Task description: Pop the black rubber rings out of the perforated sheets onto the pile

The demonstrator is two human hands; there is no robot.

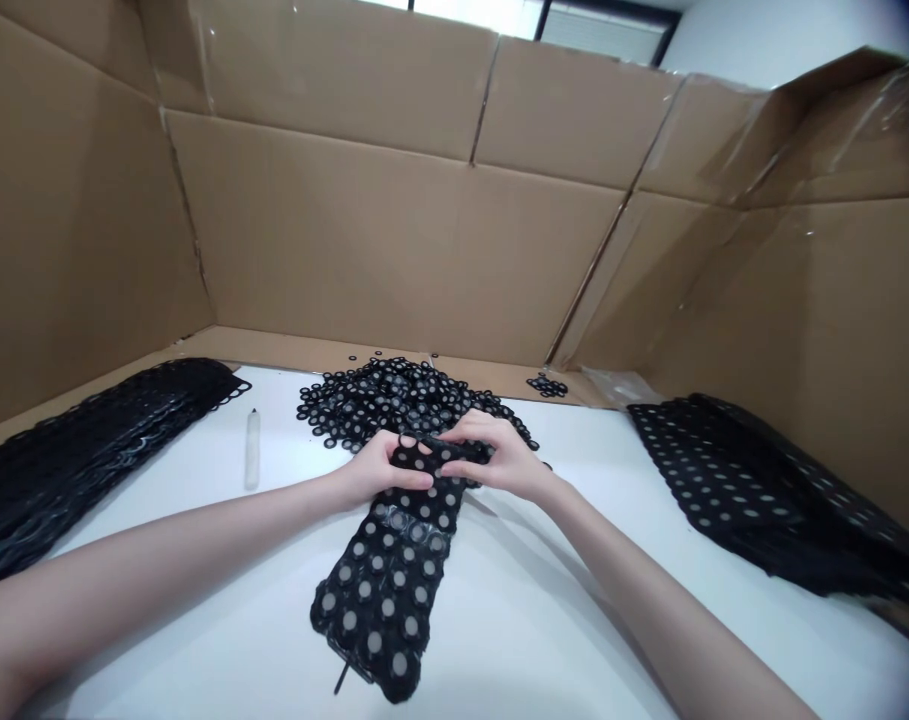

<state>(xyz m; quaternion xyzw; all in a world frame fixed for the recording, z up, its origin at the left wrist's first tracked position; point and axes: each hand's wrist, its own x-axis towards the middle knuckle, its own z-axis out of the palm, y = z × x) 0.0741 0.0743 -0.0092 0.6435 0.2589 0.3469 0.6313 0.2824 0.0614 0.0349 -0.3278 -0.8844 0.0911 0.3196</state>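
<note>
A black strip with rows of pale round spots runs toward me over the white tabletop. At its far end my left hand pinches the left edge between thumb and fingers. My right hand grips the same end from the right, thumb in front and fingers over the top. Both hands are closed on the strip, close together. Right behind them lies a heap of small black rings. The strip's near end has a thin dark piece sticking out below it.
A stack of black ring-edged sheets lies at the left. Black spotted sheets lie at the right. A clear pen-like tube with a dark tip rests left of the heap. Cardboard walls enclose the table. A small ring cluster sits behind.
</note>
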